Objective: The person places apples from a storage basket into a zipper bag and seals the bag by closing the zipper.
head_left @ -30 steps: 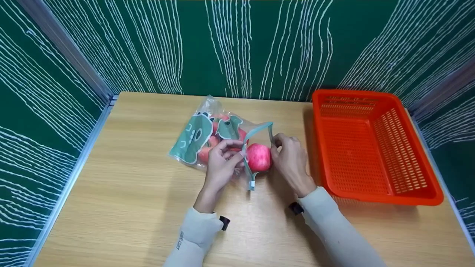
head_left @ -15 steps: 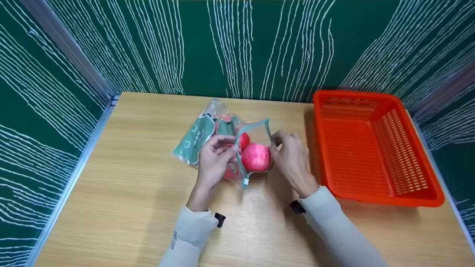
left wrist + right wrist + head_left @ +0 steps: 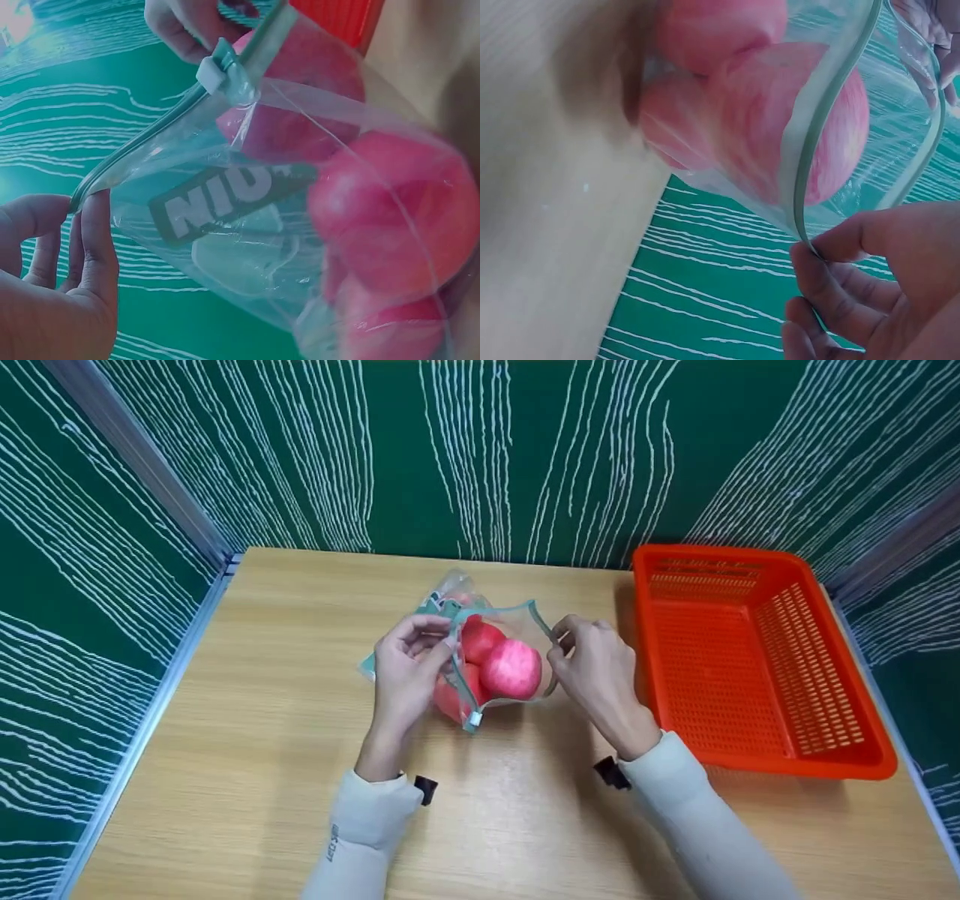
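Note:
Between the two hands, a clear zip bag (image 3: 255, 255) with a green rim and a white slider (image 3: 211, 74) gapes wide. Several red apples (image 3: 511, 669) are inside it, one close to the mouth. My left hand (image 3: 409, 667) pinches the left side of the rim between thumb and fingers. On the opposite side, my right hand (image 3: 885, 277) pinches the rim with its thumb and forefinger. In the left wrist view, printed letters and more apples (image 3: 394, 214) show through the plastic. The far end of the bag is partly hidden behind the left hand in the head view.
A red-orange plastic basket (image 3: 720, 682) with slotted walls stands on the right of the wooden table (image 3: 247, 675). Green walls (image 3: 420, 457) with white wavy lines rise behind the table and at both sides.
My left hand has drawn its side of the rim leftward, and the mouth of the bag has widened. More apples now show through the opening. The right hand has shifted slightly right.

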Demonstrator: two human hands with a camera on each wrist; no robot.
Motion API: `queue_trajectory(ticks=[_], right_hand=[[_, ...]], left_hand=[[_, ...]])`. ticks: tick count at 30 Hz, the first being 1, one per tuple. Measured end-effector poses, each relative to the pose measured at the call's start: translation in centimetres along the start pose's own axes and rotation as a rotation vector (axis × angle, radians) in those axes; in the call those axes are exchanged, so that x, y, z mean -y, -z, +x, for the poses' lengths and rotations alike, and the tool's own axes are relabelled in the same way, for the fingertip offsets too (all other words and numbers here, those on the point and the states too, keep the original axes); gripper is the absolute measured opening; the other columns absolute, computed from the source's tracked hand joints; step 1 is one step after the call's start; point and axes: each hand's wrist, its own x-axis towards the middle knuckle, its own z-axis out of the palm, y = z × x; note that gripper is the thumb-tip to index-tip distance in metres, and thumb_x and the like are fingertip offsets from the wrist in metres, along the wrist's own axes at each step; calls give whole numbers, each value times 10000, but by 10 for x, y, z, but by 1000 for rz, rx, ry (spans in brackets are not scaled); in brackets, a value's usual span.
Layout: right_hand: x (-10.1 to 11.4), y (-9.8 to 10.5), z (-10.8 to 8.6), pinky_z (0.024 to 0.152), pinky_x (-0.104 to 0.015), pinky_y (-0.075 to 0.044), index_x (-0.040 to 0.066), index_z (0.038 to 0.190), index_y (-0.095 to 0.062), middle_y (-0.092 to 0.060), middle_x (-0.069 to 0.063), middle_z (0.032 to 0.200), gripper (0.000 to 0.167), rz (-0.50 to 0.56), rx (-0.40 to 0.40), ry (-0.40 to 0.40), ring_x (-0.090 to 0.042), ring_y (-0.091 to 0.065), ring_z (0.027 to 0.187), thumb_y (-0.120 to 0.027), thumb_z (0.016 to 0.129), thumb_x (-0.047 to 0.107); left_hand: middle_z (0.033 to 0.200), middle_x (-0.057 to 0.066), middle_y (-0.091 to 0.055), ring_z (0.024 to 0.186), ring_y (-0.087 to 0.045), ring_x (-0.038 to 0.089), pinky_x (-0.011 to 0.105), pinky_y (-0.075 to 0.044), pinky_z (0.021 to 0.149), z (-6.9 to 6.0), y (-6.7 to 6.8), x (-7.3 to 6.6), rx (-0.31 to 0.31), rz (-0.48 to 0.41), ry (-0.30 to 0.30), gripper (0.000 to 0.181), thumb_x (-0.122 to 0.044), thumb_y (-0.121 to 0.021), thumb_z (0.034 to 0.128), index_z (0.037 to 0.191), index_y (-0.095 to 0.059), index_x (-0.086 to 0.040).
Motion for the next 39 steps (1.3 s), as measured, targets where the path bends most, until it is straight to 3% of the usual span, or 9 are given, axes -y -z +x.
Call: queue_trajectory(ticks=[6,15,24,27,32,39], right_hand=[[9,4,3,650,-429,-602,31,1110,-736,-762,-154,942,245,-43,6,80,-302,-618,844,-767,874,86],[16,-4,13,617,-407,-606,26,1294,-654,-729,-162,876,416,-200,-65,259,-291,-585,733,-783,908,113],[18,-10,25,693,-450,-645,66,1331,-668,-770,-165,1023,408,-149,-133,352,-321,-666,852,-784,943,116],[19,-10,28,719,-461,-654,67,1277,-725,-782,-149,1044,329,-105,-189,382,-319,-687,892,-777,958,126],[20,-8,30,685,-441,-644,63,1041,-803,-786,-117,950,97,-67,-267,433,-299,-681,853,-766,968,114],[20,1,30,662,-420,-627,51,992,-812,-789,-122,926,71,-36,-261,423,-302,-649,826,-762,955,86]], left_hand=[[1177,169,-686,1010,-684,275,270,-643,796,1,3,-11,-5,34,-7,275,34,-736,940,1210,-686,26],[1141,162,-695,981,-693,264,279,-646,811,2,4,-13,-15,5,-16,246,42,-744,931,1171,-693,18],[1129,160,-695,973,-691,254,268,-644,801,2,4,-13,-10,15,-16,220,36,-732,949,1165,-692,41],[1114,163,-705,972,-687,257,270,-639,809,1,3,-14,1,23,-24,189,44,-724,951,1139,-709,41],[1099,145,-728,1020,-679,259,261,-619,881,0,3,-15,17,57,-41,136,53,-699,958,1083,-751,50],[1139,92,-720,1041,-663,233,292,-619,853,-1,6,-9,38,197,-108,158,21,-713,964,1094,-802,7]])
